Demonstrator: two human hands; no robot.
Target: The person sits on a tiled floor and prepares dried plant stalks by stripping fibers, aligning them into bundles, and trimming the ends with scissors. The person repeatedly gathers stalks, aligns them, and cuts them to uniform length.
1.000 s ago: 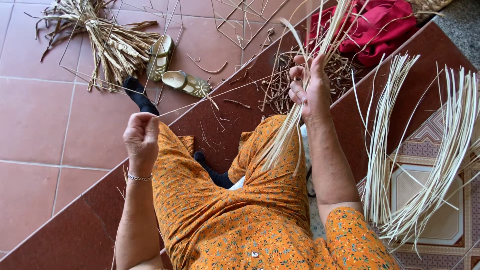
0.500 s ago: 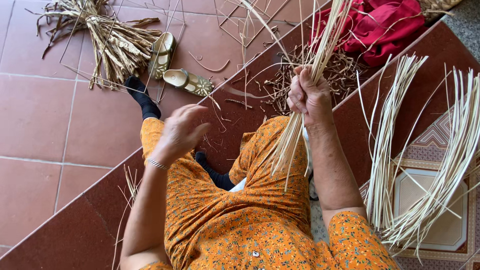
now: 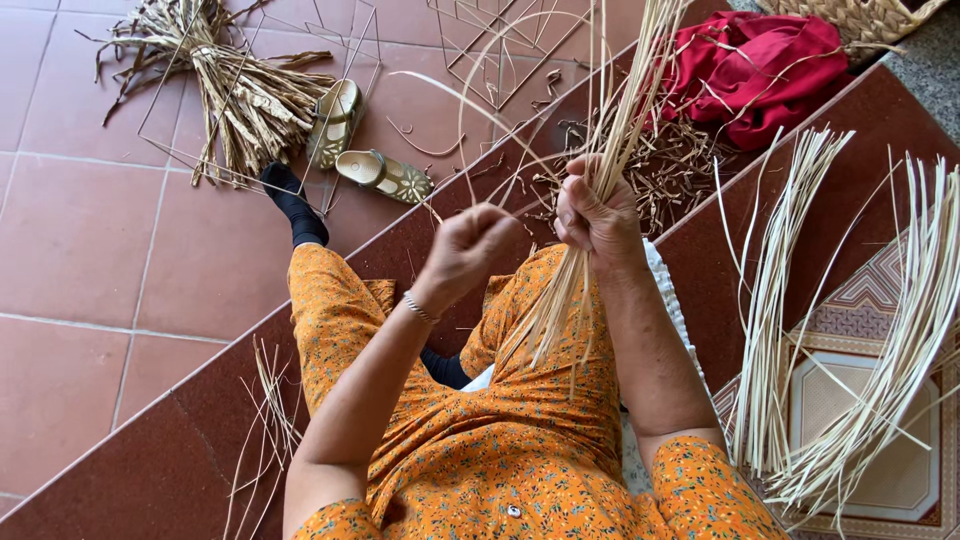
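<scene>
The right hand (image 3: 598,212) is clenched around a bundle of pale reeds (image 3: 560,300), which runs from the lap up past the fist toward the top edge. The left hand (image 3: 470,245), just beside it, is curled into a fist; a thin strand (image 3: 470,120) arcs above it, though whether the fingers pinch it I cannot tell. Behind the hands lie dry scraps (image 3: 680,170) and a red cloth (image 3: 760,70). More reeds (image 3: 790,300) fan out on the right. Two sandals (image 3: 365,150) and a straw heap (image 3: 230,90) rest on the tiled floor (image 3: 80,260) beyond the dark red step (image 3: 150,450).
</scene>
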